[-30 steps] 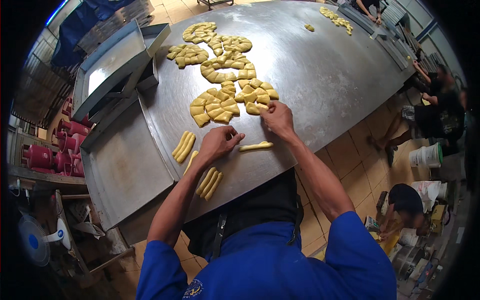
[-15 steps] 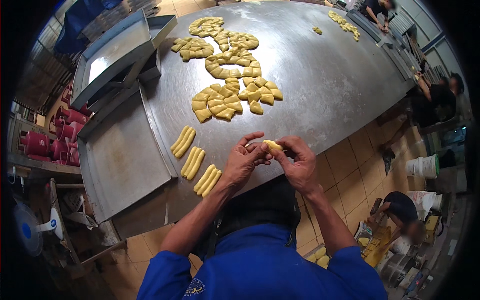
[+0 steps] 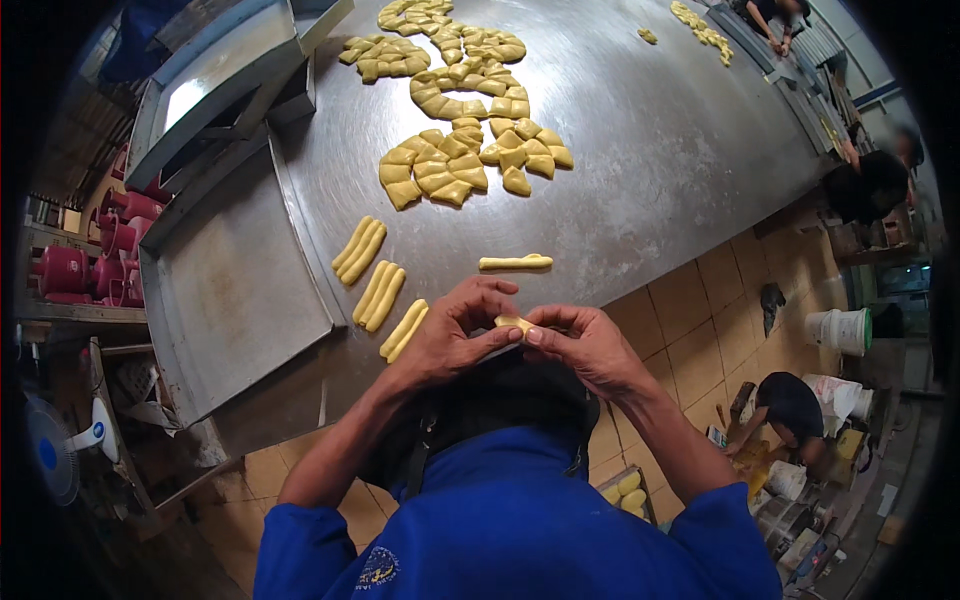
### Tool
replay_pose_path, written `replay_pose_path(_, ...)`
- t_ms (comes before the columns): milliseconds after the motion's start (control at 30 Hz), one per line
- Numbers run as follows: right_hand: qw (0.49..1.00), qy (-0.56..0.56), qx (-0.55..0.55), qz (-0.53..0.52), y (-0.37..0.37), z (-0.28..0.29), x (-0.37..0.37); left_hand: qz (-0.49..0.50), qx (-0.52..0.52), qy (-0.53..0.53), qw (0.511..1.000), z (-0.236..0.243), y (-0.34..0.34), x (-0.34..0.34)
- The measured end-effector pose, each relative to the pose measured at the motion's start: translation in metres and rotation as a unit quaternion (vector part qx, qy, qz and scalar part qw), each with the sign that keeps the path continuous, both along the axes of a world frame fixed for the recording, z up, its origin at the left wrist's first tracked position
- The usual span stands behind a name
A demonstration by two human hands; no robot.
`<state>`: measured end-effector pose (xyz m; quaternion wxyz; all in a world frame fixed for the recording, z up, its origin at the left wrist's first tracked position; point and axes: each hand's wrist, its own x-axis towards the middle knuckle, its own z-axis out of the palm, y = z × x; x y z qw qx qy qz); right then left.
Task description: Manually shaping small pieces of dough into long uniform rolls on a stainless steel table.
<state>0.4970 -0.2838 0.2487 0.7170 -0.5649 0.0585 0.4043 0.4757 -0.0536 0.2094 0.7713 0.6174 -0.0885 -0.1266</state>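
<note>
A small piece of yellow dough (image 3: 512, 323) is pinched between the fingertips of both my hands near the table's front edge. My left hand (image 3: 462, 325) grips its left end, thumb against fingers, and my right hand (image 3: 588, 347) presses the right end with thumb and fingers. Just beyond them a single dough strip (image 3: 515, 263) lies crosswise on the metal table (image 3: 640, 210). To the left of my left hand, rolled dough sticks lie side by side in bundles: a far bundle (image 3: 359, 250), a middle bundle (image 3: 379, 296) and a near bundle (image 3: 404, 331) partly hidden by that hand.
Cut dough pieces (image 3: 435, 170) spread over the table's middle and far part. A shallow metal tray (image 3: 235, 290) stands at the left, with more trays (image 3: 215, 100) stacked behind it. Other people work at the right, one person (image 3: 790, 410) low by the floor. A fan (image 3: 60, 450) stands at lower left.
A dough strip now lies on the table beyond my hands. My hands have come nearer my body, pinching a dough piece between them. The view has shifted slightly.
</note>
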Motion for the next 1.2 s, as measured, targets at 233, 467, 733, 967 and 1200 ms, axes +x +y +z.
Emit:
replay_pose_path(233,0.961,-0.145,-0.187,0.144,0.002,-0.018,0.033,-0.144,0.164,0.135,0.967,-0.009,0.016,0.030)
replay_pose_path(467,0.766,-0.350,-0.502,0.199,-0.002,-0.051,0.053,-0.117,0.568,-0.004,0.814,-0.018,0.016,0.061)
replay_pose_path(733,0.820,-0.297,-0.453,0.182,-0.018,-0.047,0.060,-0.080,0.512,0.003,0.855,-0.019,0.023,0.056)
replay_pose_path(967,0.830,-0.273,-0.444,0.198,-0.012,-0.047,0.061,-0.076,0.489,-0.009,0.869,-0.029,0.027,0.058)
replay_pose_path(1200,0.785,-0.373,-0.460,0.179,-0.004,-0.049,0.058,-0.074,0.589,-0.031,0.804,-0.028,0.014,0.062)
